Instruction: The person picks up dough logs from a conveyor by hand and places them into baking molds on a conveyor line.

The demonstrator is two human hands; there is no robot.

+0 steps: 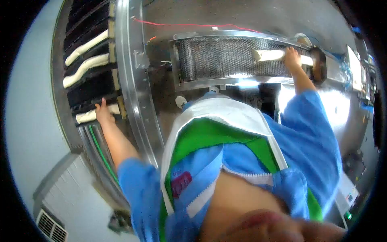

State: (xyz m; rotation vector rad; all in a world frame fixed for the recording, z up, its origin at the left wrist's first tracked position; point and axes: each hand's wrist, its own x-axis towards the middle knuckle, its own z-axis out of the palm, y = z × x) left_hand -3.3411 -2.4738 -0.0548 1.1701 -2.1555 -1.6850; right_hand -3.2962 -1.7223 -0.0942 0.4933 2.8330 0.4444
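Head cam view: looking down past a blue jacket, the right hand has its fingers curled over a long, cream-white, soft-looking roll, gripping it near the right end of a silver metal-mesh conveyor belt. That roll lies along the belt, its right end up against a dark brown, angular machine opening, its other end out on the mesh.

Over on the other side, the left hand is on a shorter cream-white strip at the near end of a black, slotted carrier. Honestly can't tell if those fingers are pinching it or just resting there. Two more cream-white strips, one slightly bent and one wavy, lie crosswise farther up, reaching toward the carrier's left edge.
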